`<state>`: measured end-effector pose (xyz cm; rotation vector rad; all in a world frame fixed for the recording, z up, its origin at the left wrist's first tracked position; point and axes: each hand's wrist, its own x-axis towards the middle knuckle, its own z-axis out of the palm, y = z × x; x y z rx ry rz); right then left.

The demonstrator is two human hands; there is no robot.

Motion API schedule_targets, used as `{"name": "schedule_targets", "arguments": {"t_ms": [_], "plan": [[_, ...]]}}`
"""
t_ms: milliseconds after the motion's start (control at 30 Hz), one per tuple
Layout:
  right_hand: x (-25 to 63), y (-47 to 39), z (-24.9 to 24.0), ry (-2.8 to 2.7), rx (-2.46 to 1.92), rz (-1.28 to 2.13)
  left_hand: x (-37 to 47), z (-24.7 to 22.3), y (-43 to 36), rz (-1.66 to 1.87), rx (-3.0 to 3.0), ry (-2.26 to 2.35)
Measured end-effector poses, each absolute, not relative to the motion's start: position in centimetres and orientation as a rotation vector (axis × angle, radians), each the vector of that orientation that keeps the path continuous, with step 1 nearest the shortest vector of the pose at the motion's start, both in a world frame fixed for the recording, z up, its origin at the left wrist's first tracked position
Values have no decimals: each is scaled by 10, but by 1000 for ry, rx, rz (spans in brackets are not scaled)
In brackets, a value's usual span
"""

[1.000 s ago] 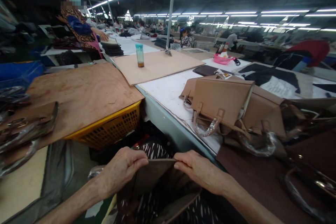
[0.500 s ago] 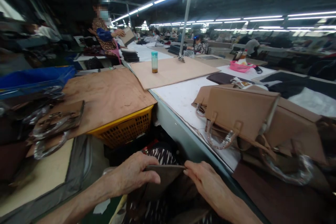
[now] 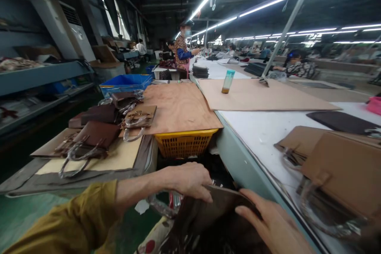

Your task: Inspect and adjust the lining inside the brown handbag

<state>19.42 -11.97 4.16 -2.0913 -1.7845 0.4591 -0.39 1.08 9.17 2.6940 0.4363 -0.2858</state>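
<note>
Left hand [image 3: 190,181]: I have it pinching the rim of the dark bag [image 3: 205,226], thumb and fingers at the edge.
Right hand [image 3: 272,218]: curled over the same rim, thumb on the inner side, fingers outside.
Dark bag: below and between my two grips, its mouth towards me; its base is out of my view.
Handle [image 3: 162,207]: wrapped in clear plastic, just below the left hand.
Yellow crate [image 3: 184,144]: beyond the left hand, under a wooden board [image 3: 178,107].
Tan bags [image 3: 342,170]: right of the right hand, heaped on the white tabletop [image 3: 253,133].
Brown bags [image 3: 98,135]: left of and beyond the left hand, wrapped handles showing.
Bottle [image 3: 228,81]: well beyond both grips, standing on a tan sheet [image 3: 268,97].
Co-worker [image 3: 181,53]: farther off, past the wooden board.
</note>
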Motion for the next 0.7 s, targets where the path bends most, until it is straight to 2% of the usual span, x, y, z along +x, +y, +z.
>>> {"name": "schedule_targets", "arguments": {"t_ms": [133, 300, 367, 533, 700], "plan": [[175, -105, 61, -1819, -2026, 501, 26, 134, 18, -412, 2769, 381], [189, -104, 56, -1562, -2048, 616, 46, 150, 46, -574, 2217, 533], [206, -114, 45, -1409, -2043, 699, 38, 141, 60, -540, 2085, 601], [230, -154, 12, -825, -1818, 1178, -9, 101, 85, -366, 1803, 699], [218, -175, -15, -516, -1633, 1339, -64, 45, 87, -46, 1442, 833]]}}
